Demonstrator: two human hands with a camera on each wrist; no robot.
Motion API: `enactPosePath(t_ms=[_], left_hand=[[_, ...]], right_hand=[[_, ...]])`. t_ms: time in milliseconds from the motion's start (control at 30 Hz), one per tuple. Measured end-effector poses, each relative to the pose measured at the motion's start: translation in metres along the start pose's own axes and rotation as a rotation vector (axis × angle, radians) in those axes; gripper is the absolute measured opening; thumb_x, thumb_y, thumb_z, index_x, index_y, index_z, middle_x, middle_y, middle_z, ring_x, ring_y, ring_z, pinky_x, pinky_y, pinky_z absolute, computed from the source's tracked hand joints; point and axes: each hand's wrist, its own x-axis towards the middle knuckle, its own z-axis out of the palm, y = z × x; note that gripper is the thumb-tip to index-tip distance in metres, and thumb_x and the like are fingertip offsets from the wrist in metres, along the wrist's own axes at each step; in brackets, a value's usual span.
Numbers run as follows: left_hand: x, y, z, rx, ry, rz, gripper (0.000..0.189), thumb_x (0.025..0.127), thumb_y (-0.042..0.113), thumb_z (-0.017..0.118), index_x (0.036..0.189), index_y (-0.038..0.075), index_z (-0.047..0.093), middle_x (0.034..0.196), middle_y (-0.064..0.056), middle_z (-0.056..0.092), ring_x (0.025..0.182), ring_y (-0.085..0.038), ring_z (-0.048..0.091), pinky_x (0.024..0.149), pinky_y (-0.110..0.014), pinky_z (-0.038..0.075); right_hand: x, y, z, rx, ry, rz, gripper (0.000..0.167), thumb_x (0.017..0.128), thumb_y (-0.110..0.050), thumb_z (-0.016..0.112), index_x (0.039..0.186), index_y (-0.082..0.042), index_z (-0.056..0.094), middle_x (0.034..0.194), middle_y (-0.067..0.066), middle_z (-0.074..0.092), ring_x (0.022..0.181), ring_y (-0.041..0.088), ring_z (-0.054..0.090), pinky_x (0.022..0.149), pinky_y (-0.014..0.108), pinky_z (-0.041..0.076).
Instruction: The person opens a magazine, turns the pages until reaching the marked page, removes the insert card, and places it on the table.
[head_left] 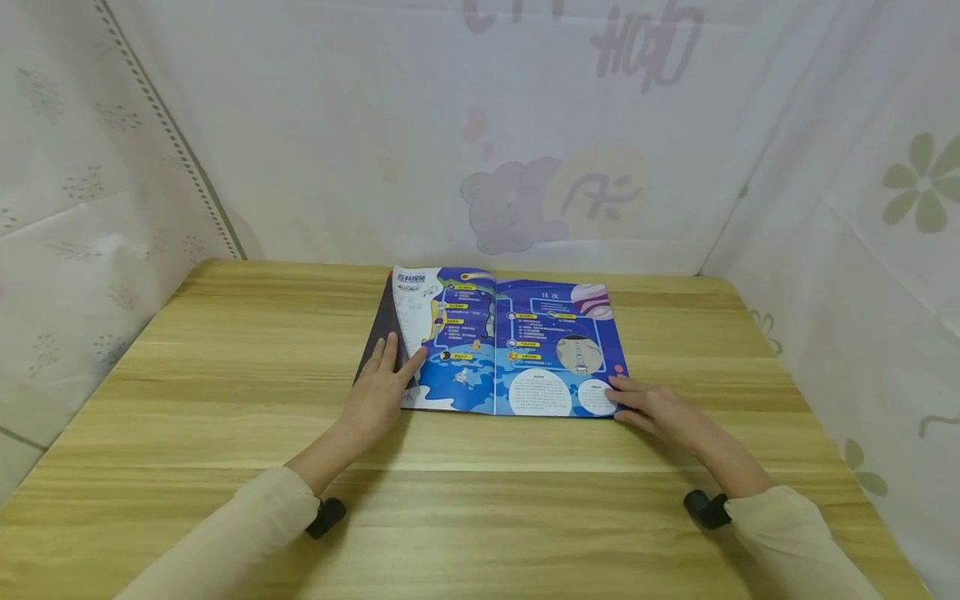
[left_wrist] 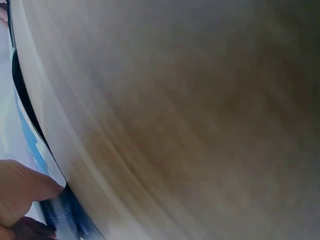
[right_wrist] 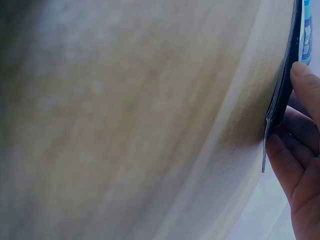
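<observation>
An open magazine (head_left: 465, 387) lies on the table in the head view, its blue pages printed with space pictures and text. My left hand (head_left: 378, 392) rests on its left side, the fingers spread over the dark sheet (head_left: 385, 321) and the thumb on the white page margin. In the left wrist view the left thumb (left_wrist: 35, 190) touches the page near the front edge. At the lower right corner my right hand (head_left: 660, 412) holds the magazine's edge. The right thumb (right_wrist: 305, 82) and curled fingers show there in the right wrist view; part of the fingers is hidden.
The wooden table (head_left: 480, 517) reaches to pale printed curtains (head_left: 360, 150) at the back and both sides. Black wrist straps (head_left: 326, 518) show at the cuffs of the beige sleeves (head_left: 247, 525).
</observation>
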Motion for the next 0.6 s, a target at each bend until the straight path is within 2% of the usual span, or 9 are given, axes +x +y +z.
enactPosePath(t_ms=[200, 300, 467, 600], left_hand=[[0.0004, -0.005, 0.0024, 0.096, 0.029, 0.07, 0.065, 0.083, -0.011, 0.058, 0.142, 0.013, 0.043, 0.153, -0.028, 0.011, 0.14, -0.049, 0.009, 0.109, -0.063, 0.023], [0.0008, -0.0065, 0.003, 0.156, 0.034, 0.131, 0.063, 0.085, -0.012, 0.056, 0.141, 0.014, 0.044, 0.155, -0.023, 0.013, 0.141, -0.046, 0.008, 0.112, -0.061, 0.019], [0.0014, -0.0064, 0.0026, 0.211, -0.033, 0.242, 0.057, 0.091, -0.01, 0.049, 0.143, 0.013, 0.042, 0.152, -0.02, 0.026, 0.139, -0.043, 0.021, 0.11, -0.056, 0.027], [0.0031, -0.0066, 0.0028, 0.216, -0.086, 0.278, 0.057, 0.091, -0.008, 0.05, 0.144, 0.011, 0.04, 0.148, -0.021, 0.034, 0.135, -0.042, 0.033, 0.107, -0.052, 0.034]], right_hand=[[0.0002, 0.0, 0.0006, -0.006, 0.018, -0.017, 0.037, 0.089, -0.009, 0.062, 0.124, 0.004, 0.058, 0.134, 0.024, 0.05, 0.122, 0.042, 0.048, 0.095, 0.051, 0.045], [0.0002, -0.0001, 0.0004, -0.012, 0.015, -0.016, 0.037, 0.089, -0.01, 0.062, 0.124, 0.004, 0.059, 0.134, 0.024, 0.05, 0.123, 0.042, 0.048, 0.095, 0.051, 0.045], [0.0, -0.0018, -0.0003, -0.008, -0.002, 0.002, 0.037, 0.09, -0.011, 0.062, 0.124, 0.003, 0.058, 0.135, 0.023, 0.05, 0.124, 0.041, 0.046, 0.096, 0.05, 0.044], [-0.0001, -0.0027, -0.0006, -0.008, -0.009, 0.013, 0.037, 0.09, -0.011, 0.061, 0.125, 0.002, 0.058, 0.136, 0.022, 0.049, 0.125, 0.041, 0.046, 0.096, 0.05, 0.044]])
